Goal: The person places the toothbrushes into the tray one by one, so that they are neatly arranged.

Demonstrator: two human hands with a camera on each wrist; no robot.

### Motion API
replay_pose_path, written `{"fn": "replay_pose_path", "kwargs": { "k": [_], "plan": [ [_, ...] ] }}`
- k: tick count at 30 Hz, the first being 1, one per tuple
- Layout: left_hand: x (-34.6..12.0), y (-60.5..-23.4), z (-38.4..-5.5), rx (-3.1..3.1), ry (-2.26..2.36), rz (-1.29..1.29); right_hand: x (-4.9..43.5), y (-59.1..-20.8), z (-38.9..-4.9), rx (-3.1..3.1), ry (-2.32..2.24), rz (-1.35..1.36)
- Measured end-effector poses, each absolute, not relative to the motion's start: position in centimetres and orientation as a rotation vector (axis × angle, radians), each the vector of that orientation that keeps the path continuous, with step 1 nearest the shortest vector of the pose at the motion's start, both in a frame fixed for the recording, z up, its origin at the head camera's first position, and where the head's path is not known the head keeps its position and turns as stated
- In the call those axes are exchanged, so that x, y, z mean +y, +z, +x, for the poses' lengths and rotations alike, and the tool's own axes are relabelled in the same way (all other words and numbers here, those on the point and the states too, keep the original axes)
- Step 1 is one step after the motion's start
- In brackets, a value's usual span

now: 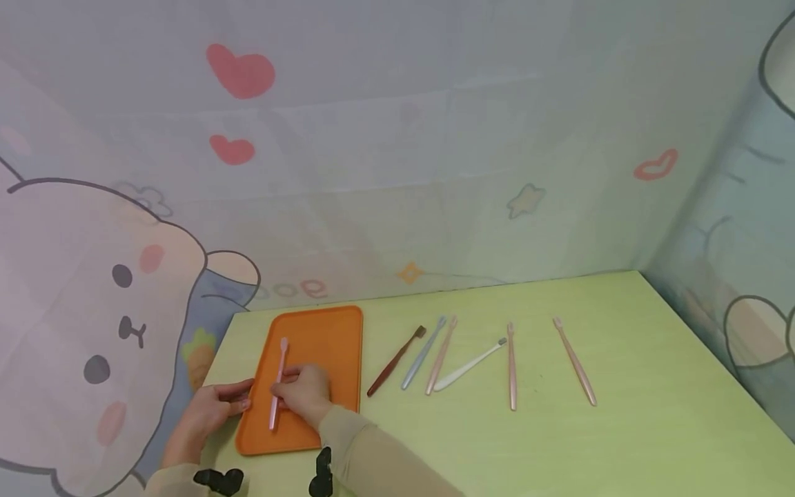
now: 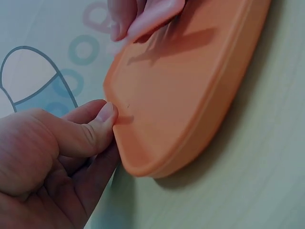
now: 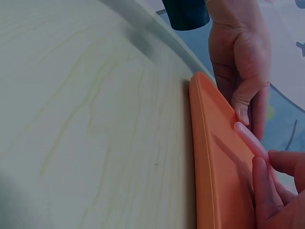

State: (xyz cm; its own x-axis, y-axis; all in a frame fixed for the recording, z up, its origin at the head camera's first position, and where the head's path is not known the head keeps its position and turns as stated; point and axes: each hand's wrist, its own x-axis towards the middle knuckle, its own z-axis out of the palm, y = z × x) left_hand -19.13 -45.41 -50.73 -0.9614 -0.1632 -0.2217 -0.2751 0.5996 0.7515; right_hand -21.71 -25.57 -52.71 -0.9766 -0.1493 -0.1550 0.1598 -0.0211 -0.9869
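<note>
An orange tray (image 1: 338,338) lies on the left part of the table. My left hand (image 1: 208,417) pinches the tray's left rim between thumb and fingers, as the left wrist view (image 2: 62,148) also shows. Over the tray, my right hand (image 1: 306,395) pinches a pink toothbrush (image 1: 274,412) around the middle of its handle. The brush head points to the far side, the handle end toward me. In the right wrist view the handle (image 3: 250,139) is held above the tray floor and casts a shadow on it.
Right of the tray on the light green table (image 1: 652,359) lie a brown toothbrush (image 1: 393,364), a blue one (image 1: 424,353), a white one (image 1: 468,366) and several pink ones (image 1: 512,369), spread apart. A printed cloth backdrop (image 1: 385,172) rises along the table's far edge.
</note>
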Motion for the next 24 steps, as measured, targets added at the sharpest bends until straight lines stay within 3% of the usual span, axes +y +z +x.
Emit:
{"fn": "replay_pose_path", "kwargs": {
  "k": [24],
  "plan": [
    [-45.7, -50.8, -19.1, 2.765, 1.182, -0.318, -26.9, -52.8, -21.9, 2.604, -1.728, -0.156]
  ]
}}
